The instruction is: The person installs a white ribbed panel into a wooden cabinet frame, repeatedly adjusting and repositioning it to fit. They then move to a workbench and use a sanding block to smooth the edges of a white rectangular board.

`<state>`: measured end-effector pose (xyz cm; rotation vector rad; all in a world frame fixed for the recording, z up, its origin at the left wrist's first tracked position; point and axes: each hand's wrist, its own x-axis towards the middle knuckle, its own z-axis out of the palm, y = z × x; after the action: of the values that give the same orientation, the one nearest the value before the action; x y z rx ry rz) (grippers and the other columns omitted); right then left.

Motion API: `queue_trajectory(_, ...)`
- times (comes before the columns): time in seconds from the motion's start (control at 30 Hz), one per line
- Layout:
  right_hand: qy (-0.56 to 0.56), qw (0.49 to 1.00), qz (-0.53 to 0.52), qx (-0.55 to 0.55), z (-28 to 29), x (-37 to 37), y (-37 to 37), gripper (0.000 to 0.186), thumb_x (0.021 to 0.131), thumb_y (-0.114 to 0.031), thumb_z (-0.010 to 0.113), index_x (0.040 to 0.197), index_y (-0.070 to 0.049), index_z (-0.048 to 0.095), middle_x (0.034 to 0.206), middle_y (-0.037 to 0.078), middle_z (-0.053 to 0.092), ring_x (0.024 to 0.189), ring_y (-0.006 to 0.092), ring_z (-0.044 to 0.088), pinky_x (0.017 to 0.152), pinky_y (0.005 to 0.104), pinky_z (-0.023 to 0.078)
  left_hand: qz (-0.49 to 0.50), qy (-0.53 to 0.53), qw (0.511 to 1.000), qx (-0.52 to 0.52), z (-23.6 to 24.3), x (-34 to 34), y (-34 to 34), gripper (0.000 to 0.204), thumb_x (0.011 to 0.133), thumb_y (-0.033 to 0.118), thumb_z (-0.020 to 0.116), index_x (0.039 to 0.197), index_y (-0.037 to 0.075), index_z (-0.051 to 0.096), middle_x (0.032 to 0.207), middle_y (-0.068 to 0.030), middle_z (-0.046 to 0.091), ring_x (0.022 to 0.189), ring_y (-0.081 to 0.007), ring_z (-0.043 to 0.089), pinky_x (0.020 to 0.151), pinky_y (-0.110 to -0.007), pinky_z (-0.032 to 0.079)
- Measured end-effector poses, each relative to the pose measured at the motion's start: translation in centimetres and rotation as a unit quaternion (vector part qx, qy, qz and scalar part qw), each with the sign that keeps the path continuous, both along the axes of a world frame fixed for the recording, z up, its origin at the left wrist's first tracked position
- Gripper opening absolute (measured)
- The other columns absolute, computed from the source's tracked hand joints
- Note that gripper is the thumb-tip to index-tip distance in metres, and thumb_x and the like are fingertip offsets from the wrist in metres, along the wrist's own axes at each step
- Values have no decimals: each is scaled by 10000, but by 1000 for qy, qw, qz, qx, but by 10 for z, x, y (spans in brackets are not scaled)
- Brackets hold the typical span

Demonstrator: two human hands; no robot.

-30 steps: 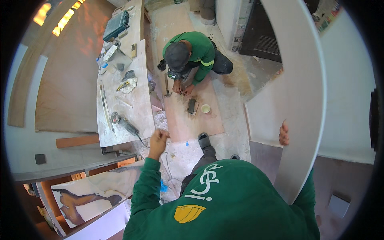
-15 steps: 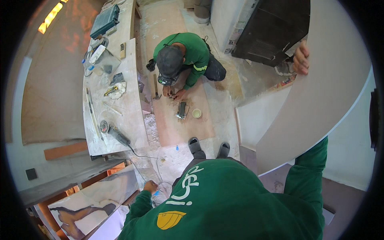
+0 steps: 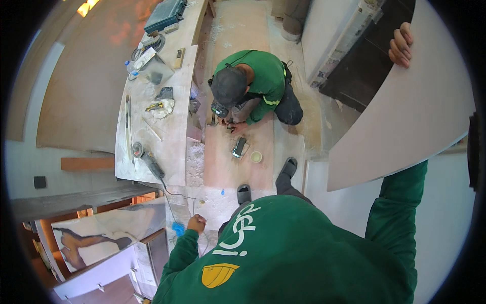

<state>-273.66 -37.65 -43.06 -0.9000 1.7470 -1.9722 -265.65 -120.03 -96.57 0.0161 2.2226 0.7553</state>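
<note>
My right hand (image 3: 401,48) is raised at the upper right, fingers hooked over the top edge of a large pale sheet panel (image 3: 410,116). The panel is tilted and hides much of the right side. My left hand (image 3: 196,223) hangs low beside my green sweatshirt, fingers curled into a fist with nothing seen in it. It is just above a small blue object (image 3: 178,229) on the dusty floor.
A person in a green shirt and dark cap (image 3: 250,88) crouches over a plywood board (image 3: 238,162) on the floor, with a phone (image 3: 239,147) and a small cup (image 3: 256,156) beside them. On the left is a long worktable (image 3: 174,137) carrying a power tool (image 3: 149,162), a blue case (image 3: 164,15) and scraps. Marble-patterned slabs (image 3: 101,238) lean at the lower left.
My right hand has moved up and outward with the panel, which now tilts across the right side. My left hand came off the worktable edge and dropped beside my body.
</note>
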Motion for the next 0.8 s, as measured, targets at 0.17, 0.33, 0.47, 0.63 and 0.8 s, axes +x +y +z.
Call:
queue_trajectory(0.17, 19, 998, 53, -11, -1, -43, 57, 218, 1035, -316, 558, 1053, -107, 498, 872, 59, 574, 810, 210, 668, 766, 340, 508, 142, -17, 989, 41, -48, 50, 28, 323, 762, 60, 764, 1072, 19, 688, 964, -110, 763, 930, -226, 728, 847, -347, 578)
queue_trajectory(0.33, 31, 996, 80, -22, -3, -79, 100, 179, 1054, -286, 522, 1040, -109, 494, 865, 58, 573, 797, 210, 665, 761, 339, 505, 132, -112, 984, 48, -54, 91, 115, 390, 862, 287, 800, 1139, 34, 695, 1008, -88, 755, 992, -220, 712, 884, -368, 562)
queue_trajectory(0.47, 40, 995, 83, -24, -9, -101, 126, 156, 1070, -261, 493, 1030, -111, 491, 859, 57, 573, 786, 210, 664, 758, 339, 503, 251, -303, 918, 54, 1, 57, 226, 485, 937, 470, 695, 1217, 75, 675, 1196, -69, 703, 1085, -225, 652, 935, -396, 506)
queue_trajectory(0.63, 45, 996, 70, -40, -16, -120, 176, 142, 1090, -230, 457, 1017, -113, 488, 851, 56, 572, 773, 210, 662, 753, 338, 500, 241, -365, 896, 74, -12, -12, 313, 468, 959, 539, 650, 1155, 114, 664, 1149, -32, 666, 1027, -185, 610, 905, -388, 473)
queue_trajectory(0.8, 40, 998, 32, -34, -10, -136, 227, 149, 1110, -200, 421, 1005, -115, 484, 844, 56, 572, 760, 210, 659, 749, 337, 498, -45, -316, 927, 197, -50, -95, 429, 438, 994, 500, 598, 1185, 114, 674, 1224, -33, 651, 1095, -167, 597, 913, -358, 487)
